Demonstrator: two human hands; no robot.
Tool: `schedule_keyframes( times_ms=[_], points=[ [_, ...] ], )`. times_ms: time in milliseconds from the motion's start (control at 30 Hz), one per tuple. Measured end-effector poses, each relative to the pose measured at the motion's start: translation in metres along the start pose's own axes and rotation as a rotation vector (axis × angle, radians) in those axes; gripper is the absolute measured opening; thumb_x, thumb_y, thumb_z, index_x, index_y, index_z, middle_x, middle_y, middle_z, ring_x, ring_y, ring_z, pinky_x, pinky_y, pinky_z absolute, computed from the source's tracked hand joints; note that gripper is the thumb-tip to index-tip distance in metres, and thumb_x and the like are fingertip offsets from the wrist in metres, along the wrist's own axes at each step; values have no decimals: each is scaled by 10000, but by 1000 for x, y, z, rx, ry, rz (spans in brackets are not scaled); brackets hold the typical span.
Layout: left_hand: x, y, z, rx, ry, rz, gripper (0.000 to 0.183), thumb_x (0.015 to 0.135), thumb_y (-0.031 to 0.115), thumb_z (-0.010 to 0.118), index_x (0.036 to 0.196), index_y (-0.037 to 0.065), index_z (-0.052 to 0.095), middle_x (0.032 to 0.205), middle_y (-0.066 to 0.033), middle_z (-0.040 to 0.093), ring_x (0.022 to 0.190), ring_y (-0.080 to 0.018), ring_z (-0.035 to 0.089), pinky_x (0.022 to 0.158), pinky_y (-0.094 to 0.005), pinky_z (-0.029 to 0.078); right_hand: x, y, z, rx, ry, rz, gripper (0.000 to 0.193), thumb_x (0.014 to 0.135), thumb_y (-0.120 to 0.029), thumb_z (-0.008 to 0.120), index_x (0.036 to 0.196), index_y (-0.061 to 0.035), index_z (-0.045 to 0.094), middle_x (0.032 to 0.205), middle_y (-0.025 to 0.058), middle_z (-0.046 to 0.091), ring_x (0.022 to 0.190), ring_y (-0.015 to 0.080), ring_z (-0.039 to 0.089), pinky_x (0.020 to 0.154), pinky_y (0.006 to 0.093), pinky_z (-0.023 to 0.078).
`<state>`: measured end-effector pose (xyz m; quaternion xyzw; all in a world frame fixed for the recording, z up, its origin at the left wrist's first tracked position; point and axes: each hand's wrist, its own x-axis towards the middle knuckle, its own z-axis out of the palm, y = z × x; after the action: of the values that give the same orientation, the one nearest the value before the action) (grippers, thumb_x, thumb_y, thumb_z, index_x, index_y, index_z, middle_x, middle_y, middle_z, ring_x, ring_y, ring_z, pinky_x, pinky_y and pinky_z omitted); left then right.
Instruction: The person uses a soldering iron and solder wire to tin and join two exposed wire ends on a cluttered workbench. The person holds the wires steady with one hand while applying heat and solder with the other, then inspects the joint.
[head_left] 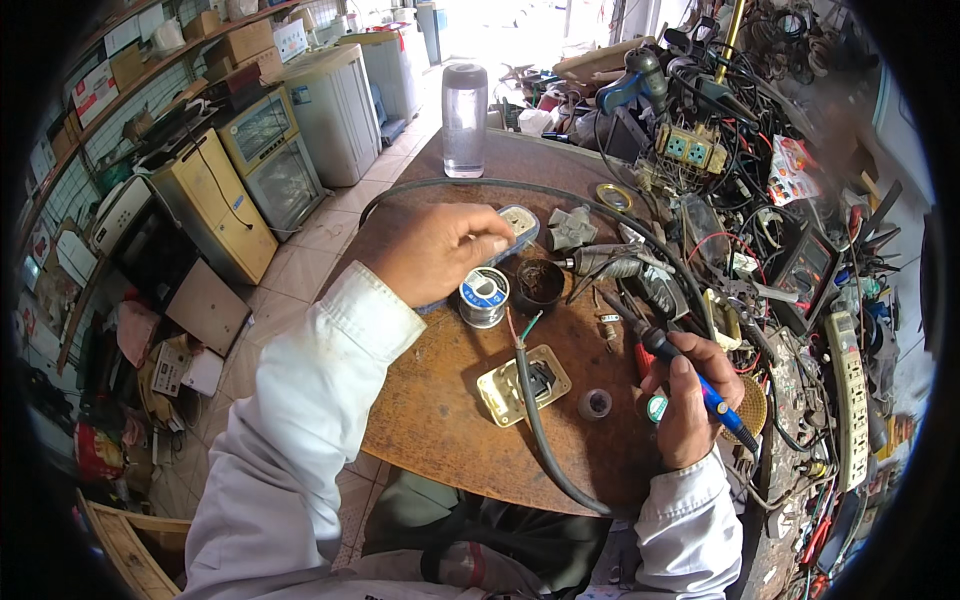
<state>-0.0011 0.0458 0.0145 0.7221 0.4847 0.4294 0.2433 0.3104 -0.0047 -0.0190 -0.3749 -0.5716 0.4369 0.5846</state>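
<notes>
In my right hand point(690, 400) is a soldering iron point(718, 405) with a blue and black handle, its front end pointing away toward the clutter. My left hand point(445, 250) hangs over the table with its fingers curled together, beside a long blue case point(522, 228) and just above a solder spool point(484, 298). What those fingers hold, if anything, is hidden. Between my arms lies an opened beige socket housing point(550, 380). Across it runs a thick black cable point(535, 435), its red and green stripped wires standing up. A dark round pot point(538, 284) sits beside the spool.
A clear water bottle point(464, 120) stands at the table's far end. Tangled cables, tools and a heat gun point(640, 78) crowd the right side. A power strip point(850, 400) lies at the far right. A small round container point(595, 404) is near the housing. Cabinets point(215, 190) line the left.
</notes>
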Motion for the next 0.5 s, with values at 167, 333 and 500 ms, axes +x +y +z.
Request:
schedule_keyframes(
  times_ms=[167, 333, 500],
  points=[
    [4, -7, -14, -157, 114, 43, 139, 957, 53, 608, 1043, -29, 681, 885, -42, 681, 806, -87, 630, 744, -245, 527, 0, 1, 1, 6, 4, -15, 302, 922, -191, 638, 1107, 47, 617, 833, 102, 662, 679, 137, 617, 644, 263, 490],
    [-8, 13, -37, -239, 110, -29, 141, 936, 66, 650, 1035, -24, 694, 817, -39, 678, 695, -79, 617, 628, -231, 521, 0, 3, 0, 17, 17, -13, 306, 918, -195, 645, 1100, 49, 621, 832, 111, 667, 672, 141, 620, 648, 264, 493],
    [-39, 21, -42, -371, -107, -98, 102, 918, 53, 669, 984, -19, 701, 813, -56, 696, 628, -70, 604, 561, -215, 498, 0, 7, 0, 25, 7, -29, 312, 915, -203, 644, 1094, 51, 623, 836, 118, 671, 672, 144, 624, 642, 268, 494]
  ],
)
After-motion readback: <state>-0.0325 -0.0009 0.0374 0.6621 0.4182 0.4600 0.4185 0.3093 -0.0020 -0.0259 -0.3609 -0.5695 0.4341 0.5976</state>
